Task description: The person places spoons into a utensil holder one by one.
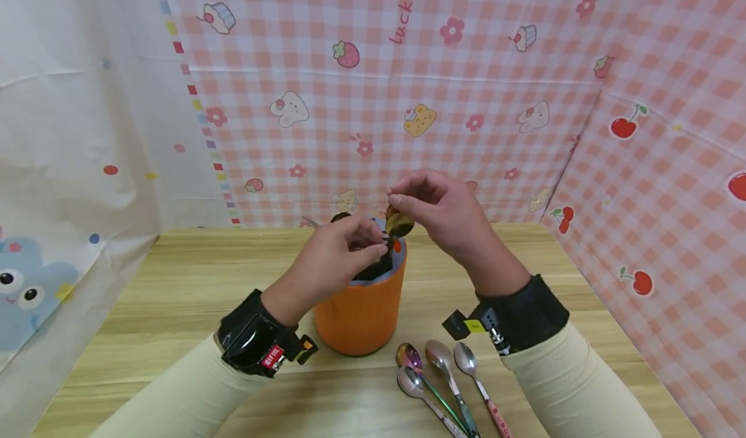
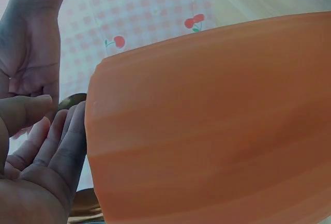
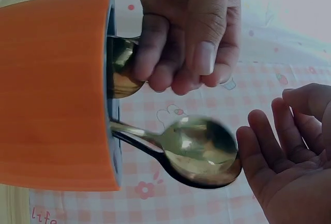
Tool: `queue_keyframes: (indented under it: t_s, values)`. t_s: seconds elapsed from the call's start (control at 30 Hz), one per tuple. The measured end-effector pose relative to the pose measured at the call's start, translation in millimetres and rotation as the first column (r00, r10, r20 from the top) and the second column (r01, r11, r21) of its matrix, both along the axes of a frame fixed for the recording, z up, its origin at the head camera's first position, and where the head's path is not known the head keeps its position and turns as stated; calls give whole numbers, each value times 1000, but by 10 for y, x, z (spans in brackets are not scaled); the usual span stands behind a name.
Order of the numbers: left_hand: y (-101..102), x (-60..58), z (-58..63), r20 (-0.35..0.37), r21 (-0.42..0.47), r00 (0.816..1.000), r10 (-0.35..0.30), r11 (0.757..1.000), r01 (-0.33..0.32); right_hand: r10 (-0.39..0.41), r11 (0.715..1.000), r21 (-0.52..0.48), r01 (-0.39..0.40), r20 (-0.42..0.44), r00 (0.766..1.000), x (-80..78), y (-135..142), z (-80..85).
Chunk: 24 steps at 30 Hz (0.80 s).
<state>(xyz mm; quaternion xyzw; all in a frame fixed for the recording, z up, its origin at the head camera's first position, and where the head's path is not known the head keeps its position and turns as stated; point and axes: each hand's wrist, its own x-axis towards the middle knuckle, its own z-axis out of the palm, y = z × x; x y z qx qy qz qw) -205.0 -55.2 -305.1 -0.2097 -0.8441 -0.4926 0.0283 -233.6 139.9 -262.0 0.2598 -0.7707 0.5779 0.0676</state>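
An orange pot [image 1: 358,321] with a pale inner rim stands on the table, holding upright spoons. My left hand [image 1: 335,256] is at the pot's mouth with its thumb apart from its loosely bent fingers; in the right wrist view its fingertips lie beside a gold spoon bowl [image 3: 124,63] sticking out of the rim. On the other side, my right hand [image 1: 445,218] has relaxed fingers, and a fingertip reaches the outer edge of another gold spoon [image 3: 199,151]. A dark spoon lies partly hidden behind that one. The handles disappear inside the pot.
In front of the pot, several spoons lie on the wooden table [image 1: 233,334]: a rainbow-coloured spoon [image 1: 409,357] and silver ones, including a spoon with a pink handle [image 1: 498,418]. A pink checked cloth [image 1: 373,81] hangs behind, and printed sheets stand at both sides.
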Motion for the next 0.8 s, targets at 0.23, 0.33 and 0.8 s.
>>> queue_keyframes:
  t_s: [0.23, 0.33, 0.8]
  values:
    - [1, 44, -52, 10, 21, 1000, -7, 1000, 7, 93, 995, -42, -92, 37, 995, 38, -11, -41]
    - [15, 79, -69, 8, 28, 1000, -30, 999, 30, 68, 998, 9, -68, 43, 997, 89, 9, -75]
    - [266, 371, -350, 40, -9, 974, -223, 975, 224, -8, 973, 231, -23, 131, 991, 437, 356, -655]
